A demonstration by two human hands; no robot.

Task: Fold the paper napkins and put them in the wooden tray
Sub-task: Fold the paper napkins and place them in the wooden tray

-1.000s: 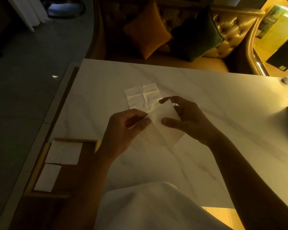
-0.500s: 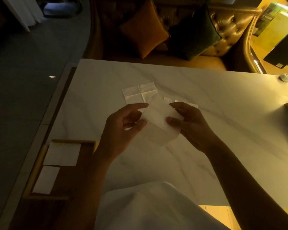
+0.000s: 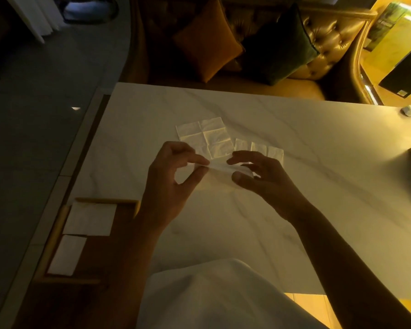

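Above the marble table (image 3: 318,186) I hold a thin white paper napkin (image 3: 220,170) between both hands. My left hand (image 3: 173,179) pinches its left edge with thumb and forefinger. My right hand (image 3: 261,179) grips its right side, fingers spread. An unfolded creased napkin (image 3: 205,138) lies flat just beyond my hands, and another napkin (image 3: 268,150) shows partly behind my right hand. The wooden tray (image 3: 57,224) sits at the table's near left edge and holds two folded napkins, one larger (image 3: 90,219) and one smaller (image 3: 67,255).
A sofa with an orange cushion (image 3: 207,43) and a dark green cushion (image 3: 282,46) stands past the table's far edge. A small round object (image 3: 410,111) rests near the far right corner. White cloth on my lap (image 3: 211,298) fills the bottom centre.
The napkin in my hands has been drawn flatter and narrower, now seen almost edge-on. Both hands shifted slightly away from me, uncovering more of the napkin behind my right hand.
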